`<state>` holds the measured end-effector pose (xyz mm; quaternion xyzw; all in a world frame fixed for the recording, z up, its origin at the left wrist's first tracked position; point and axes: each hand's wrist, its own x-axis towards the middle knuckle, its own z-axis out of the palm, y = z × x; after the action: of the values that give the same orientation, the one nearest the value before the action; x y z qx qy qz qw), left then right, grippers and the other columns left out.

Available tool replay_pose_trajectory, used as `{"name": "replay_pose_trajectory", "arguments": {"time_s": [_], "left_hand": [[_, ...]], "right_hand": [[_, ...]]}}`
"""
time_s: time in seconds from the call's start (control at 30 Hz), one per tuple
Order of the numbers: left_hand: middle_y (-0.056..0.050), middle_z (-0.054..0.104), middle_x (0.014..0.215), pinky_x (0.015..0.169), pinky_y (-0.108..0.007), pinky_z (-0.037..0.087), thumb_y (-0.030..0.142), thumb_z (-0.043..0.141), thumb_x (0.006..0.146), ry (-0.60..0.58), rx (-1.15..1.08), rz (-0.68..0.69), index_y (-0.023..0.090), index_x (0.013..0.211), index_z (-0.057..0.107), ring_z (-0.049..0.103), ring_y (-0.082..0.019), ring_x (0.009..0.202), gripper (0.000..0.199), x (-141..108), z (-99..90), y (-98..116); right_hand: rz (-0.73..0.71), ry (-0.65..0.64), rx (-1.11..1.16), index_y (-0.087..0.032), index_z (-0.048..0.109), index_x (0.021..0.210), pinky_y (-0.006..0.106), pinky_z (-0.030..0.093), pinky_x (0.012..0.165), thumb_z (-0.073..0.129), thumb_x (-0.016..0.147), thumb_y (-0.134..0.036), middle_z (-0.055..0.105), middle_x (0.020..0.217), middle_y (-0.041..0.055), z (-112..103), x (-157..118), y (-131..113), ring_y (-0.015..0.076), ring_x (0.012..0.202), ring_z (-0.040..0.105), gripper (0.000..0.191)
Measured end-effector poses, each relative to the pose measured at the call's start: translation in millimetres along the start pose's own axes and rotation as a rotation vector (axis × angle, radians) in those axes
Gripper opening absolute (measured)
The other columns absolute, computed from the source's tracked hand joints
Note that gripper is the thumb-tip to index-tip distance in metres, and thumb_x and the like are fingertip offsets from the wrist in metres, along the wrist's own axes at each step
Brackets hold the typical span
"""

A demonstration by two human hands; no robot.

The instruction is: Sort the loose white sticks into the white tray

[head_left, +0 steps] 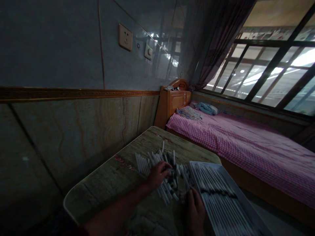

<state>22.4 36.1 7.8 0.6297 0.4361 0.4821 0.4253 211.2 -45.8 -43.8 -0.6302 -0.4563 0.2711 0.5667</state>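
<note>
Slim whitish sticks (141, 164) lie in a loose spread on the table, with small dark pieces (169, 159) among them. My left hand (158, 174) reaches over this pile, its thumb and fingers curled together above the dark pieces. What its fingertips pinch is too dim to make out. Nearer to me, my right hand (195, 208) is closed beside the left edge of a shallow pale tray (248, 193). Its fingertips are partly hidden, and I cannot tell what is in them. Inside the tray, many similar sticks lie side by side, with a dark band across their middle.
The table (103, 193) has a wood-like top and rounded corners, and stands close to a tiled wall (86, 124). Behind it is a bed (236, 141) with a pink checked sheet and a wooden headboard (177, 101). A barred window (265, 68) is at the right.
</note>
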Motion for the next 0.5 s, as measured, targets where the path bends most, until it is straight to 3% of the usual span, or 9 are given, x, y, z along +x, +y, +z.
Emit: {"name": "replay_pose_trajectory", "arguments": {"time_s": [0.13,0.23,0.5], "left_hand": [[-0.002,0.066,0.076,0.061,-0.025,0.047,0.03,0.073,0.066,0.065,-0.284,-0.175,0.015,0.083,0.066,0.06,-0.016,0.071,0.023,-16.5,-28.7,-15.0],[-0.002,0.067,0.074,0.064,-0.026,0.047,0.03,0.079,0.058,0.119,-0.345,-0.221,0.015,0.077,0.067,0.06,-0.017,0.073,0.027,-23.6,-42.5,-21.9],[-0.002,0.068,0.072,0.07,-0.028,0.046,0.028,0.081,0.056,0.089,-0.399,-0.199,0.015,0.075,0.068,0.061,-0.016,0.072,0.027,-22.7,-50.2,-19.0]], "right_hand": [[-0.013,-0.077,-0.076,-0.018,0.069,0.103,0.034,0.048,0.091,0.052,0.08,-0.056,0.071,0.109,0.0096,3.8,-6.9,-11.3,0.0255,0.105,0.063,0.048],[-0.099,-0.177,-0.129,-0.019,0.069,0.104,0.033,0.05,0.091,0.05,0.083,-0.054,0.071,0.109,0.0092,5.5,-11.8,-16.4,0.0242,0.105,0.064,0.045],[-0.197,-0.206,-0.205,-0.02,0.07,0.101,0.032,0.054,0.086,0.051,0.084,-0.05,0.073,0.104,0.0088,6.2,-12.4,-16.5,0.0225,0.098,0.068,0.039]]}}
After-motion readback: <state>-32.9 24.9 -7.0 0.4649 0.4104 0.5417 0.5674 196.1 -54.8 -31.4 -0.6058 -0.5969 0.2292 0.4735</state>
